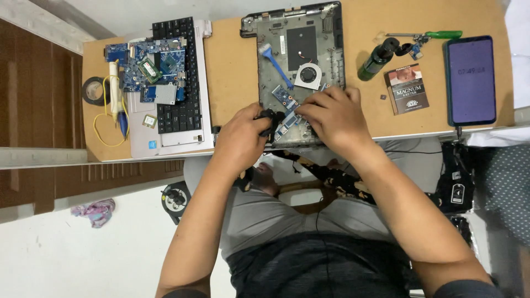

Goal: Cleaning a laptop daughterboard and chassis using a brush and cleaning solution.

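A: Our left hand [243,135] is curled tight around a small black tool [269,122] at the near edge of the open laptop shell [298,66], which lies in the middle of the desk [232,72].

B: And our right hand [331,116] lies flat on the small blue board [286,98], fingers half bent, gripping nothing we can see. We should pin that board firmly and work gently by the fan [308,74].

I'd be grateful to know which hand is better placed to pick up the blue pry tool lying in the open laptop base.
Probably the right hand: it rests open on the laptop base, nearer the blue pry tool, while the left hand grips a small black object at the near edge.
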